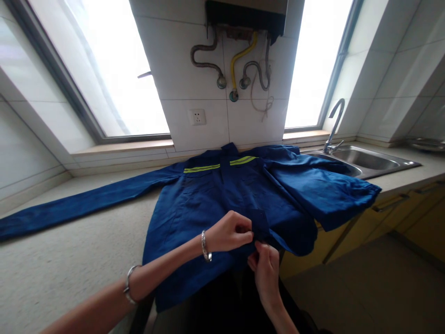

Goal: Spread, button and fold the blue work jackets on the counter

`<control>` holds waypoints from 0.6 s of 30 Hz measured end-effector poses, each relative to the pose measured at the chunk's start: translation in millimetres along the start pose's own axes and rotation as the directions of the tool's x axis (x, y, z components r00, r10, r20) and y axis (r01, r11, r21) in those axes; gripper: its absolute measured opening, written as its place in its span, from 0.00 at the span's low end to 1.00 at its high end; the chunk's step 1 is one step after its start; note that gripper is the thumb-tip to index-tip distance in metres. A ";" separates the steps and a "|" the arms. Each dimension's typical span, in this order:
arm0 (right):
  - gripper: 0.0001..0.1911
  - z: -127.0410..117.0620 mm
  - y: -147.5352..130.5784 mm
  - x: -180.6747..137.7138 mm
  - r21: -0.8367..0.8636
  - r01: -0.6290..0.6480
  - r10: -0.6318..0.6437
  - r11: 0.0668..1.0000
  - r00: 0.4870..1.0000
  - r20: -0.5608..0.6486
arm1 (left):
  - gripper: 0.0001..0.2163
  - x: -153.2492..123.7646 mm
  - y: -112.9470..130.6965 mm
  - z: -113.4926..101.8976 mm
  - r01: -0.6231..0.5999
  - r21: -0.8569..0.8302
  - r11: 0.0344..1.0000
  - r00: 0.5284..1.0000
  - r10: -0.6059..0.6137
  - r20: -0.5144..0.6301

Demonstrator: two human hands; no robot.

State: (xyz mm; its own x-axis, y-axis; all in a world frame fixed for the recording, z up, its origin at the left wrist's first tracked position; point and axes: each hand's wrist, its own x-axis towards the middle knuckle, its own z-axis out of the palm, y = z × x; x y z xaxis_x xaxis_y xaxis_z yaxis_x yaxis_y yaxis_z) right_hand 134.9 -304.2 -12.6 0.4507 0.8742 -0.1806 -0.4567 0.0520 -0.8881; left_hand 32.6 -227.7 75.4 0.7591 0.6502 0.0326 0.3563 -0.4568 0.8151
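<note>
A blue work jacket (208, 195) with yellow reflective strips lies spread on the countertop (52, 260), front up. One sleeve stretches far left; the other is folded toward the sink side. My left hand (229, 232), bracelets on the wrist and forearm, pinches the jacket's front edge near the hem. My right hand (266, 264) comes up from below, fingers closed on the same edge right beside the left hand. The jacket's hem hangs slightly over the counter's front edge.
A steel sink (368, 160) with a faucet (335, 123) sits at the right. Yellow cabinet fronts (399, 213) are below it. A wall socket (197, 117) and pipes (236, 69) under a water heater are on the tiled wall between two bright windows.
</note>
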 end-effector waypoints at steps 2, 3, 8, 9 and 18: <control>0.19 0.8 -0.5 -0.2 -0.013 0.018 -0.018 1.000 0.999 0.029 | 0.12 -1.6 2.1 2.8 -0.050 0.093 0.994 0.998 0.054 -0.040; 0.19 1.2 -0.9 -0.2 -0.021 0.027 -0.026 0.999 0.999 0.036 | 0.12 -2.2 2.8 4.0 -0.077 0.146 0.986 0.995 0.086 -0.058; 0.20 -1.9 -8.8 0.6 -0.090 0.054 -0.049 0.994 0.997 0.054 | 0.11 -2.6 2.6 -1.1 -0.196 0.377 0.905 0.967 0.243 -0.080; 0.20 -4.1 -11.8 1.3 -0.114 0.076 -0.066 0.990 0.994 0.093 | 0.11 -2.6 2.6 -4.7 -0.220 0.398 0.891 0.964 0.262 -0.054; 0.22 -19.6 -26.2 12.9 -0.253 0.235 -0.148 0.938 0.936 0.319 | 0.09 -7.9 16.7 -19.2 -0.275 0.530 0.802 0.961 0.242 0.132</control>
State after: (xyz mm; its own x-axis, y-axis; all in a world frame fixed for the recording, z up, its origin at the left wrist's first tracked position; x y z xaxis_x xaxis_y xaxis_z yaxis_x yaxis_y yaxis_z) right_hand 167.8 -303.7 0.1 0.2449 0.9646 0.0976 -0.1285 0.1321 -0.9829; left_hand 22.1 -228.8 99.9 0.8879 0.4341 0.1521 0.3659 -0.8670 0.3383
